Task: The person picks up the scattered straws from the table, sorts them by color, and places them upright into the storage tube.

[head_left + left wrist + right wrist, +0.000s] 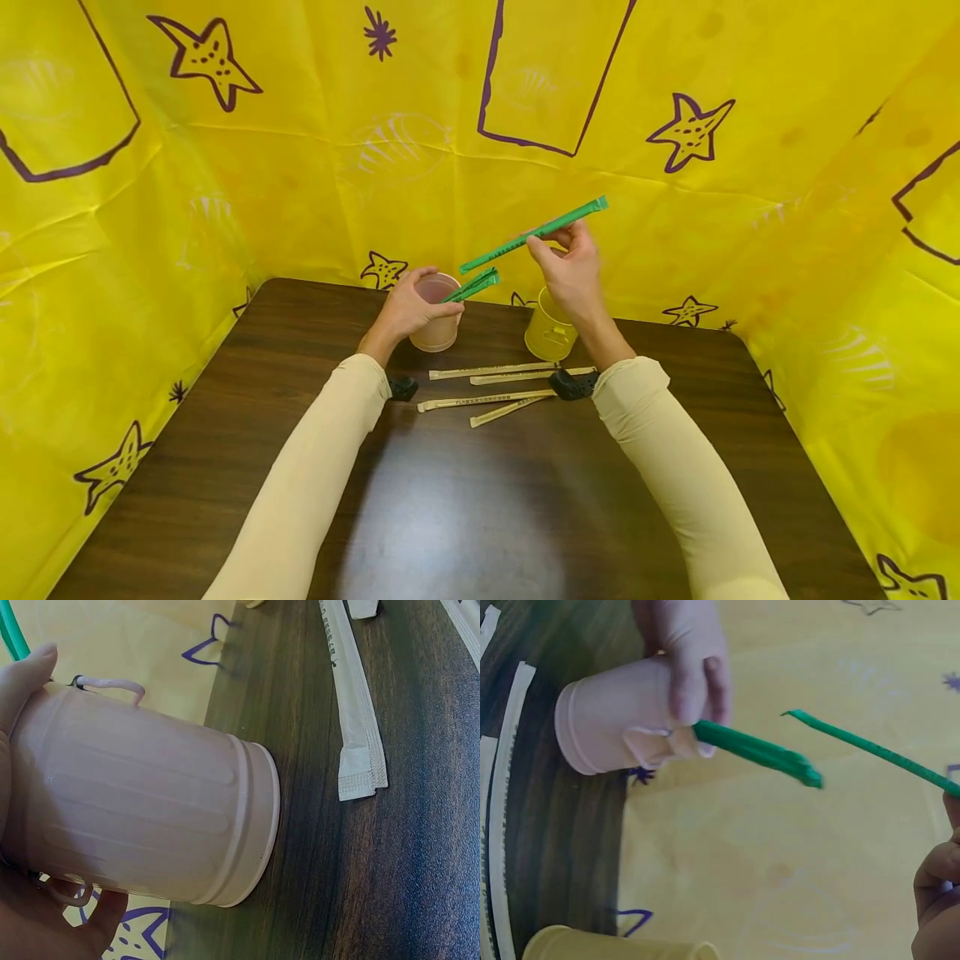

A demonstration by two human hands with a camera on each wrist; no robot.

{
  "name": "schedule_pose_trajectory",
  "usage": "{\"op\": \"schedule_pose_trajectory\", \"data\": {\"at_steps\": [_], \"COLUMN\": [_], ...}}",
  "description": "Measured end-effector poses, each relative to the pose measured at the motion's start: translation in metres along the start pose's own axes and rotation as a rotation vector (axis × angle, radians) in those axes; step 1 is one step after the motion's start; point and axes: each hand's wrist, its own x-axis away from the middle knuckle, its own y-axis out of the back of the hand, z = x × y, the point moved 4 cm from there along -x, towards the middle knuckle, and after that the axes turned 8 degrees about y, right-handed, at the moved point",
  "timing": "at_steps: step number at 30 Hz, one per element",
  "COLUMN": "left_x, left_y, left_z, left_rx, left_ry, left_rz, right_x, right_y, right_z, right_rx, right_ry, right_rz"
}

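While four beige packets [483,401] lie on the surface [450,533], left hand [407,308] curls round one pink cup [435,336] bearing a green bundle [476,285], count unclear; right hand [576,271], pinched nearly closed, holds one green packet [504,250] aloft near one yellow cup [543,337].

Your left arm [300,483]: one, in a pale sleeve, reaching forward from the bottom edge of the head view and slanting inward. Your left wrist [377,346]: bare above the cuff. Your left hand [408,312]: gripping, fingers curled round the far side, left thumb [447,309] across the near side. Your right arm [675,467]: one, same sleeve, also angled inward. Your right wrist [607,340]: bare. Your right hand [573,267]: pinching, right thumb [542,250] against the fingers; appears higher in the head view than its partner, well apart.
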Motion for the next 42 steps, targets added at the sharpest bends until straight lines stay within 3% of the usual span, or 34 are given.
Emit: {"op": "schedule_pose_trajectory", "data": {"at_steps": [6, 12, 20, 31, 35, 42], "left_x": [0.001, 0.0, -0.001, 0.0, 0.0, 0.002], "left_y": [0.001, 0.001, -0.001, -0.003, -0.004, 0.002], "left_z": [0.002, 0.001, 0.0, -0.002, -0.003, -0.003], "left_rx": [0.021, 0.018, 0.027, 0.016, 0.004, -0.049], "left_ry": [0.002, 0.005, 0.001, 0.009, 0.004, -0.015], "left_rz": [0.004, -0.002, 0.001, 0.006, 0.017, -0.01], "right_x": [0.0, 0.004, 0.01, 0.012, 0.019, 0.046], "right_y": [-0.027, -0.044, -0.049, -0.043, -0.03, -0.002], "right_z": [-0.025, -0.045, -0.06, -0.056, -0.051, -0.044], "right_rx": [0.173, 0.192, 0.206, 0.226, 0.261, 0.388], "right_ry": [-0.068, -0.13, -0.206, -0.22, -0.222, -0.149], "right_rz": [0.093, 0.125, 0.18, 0.233, 0.275, 0.399]}}
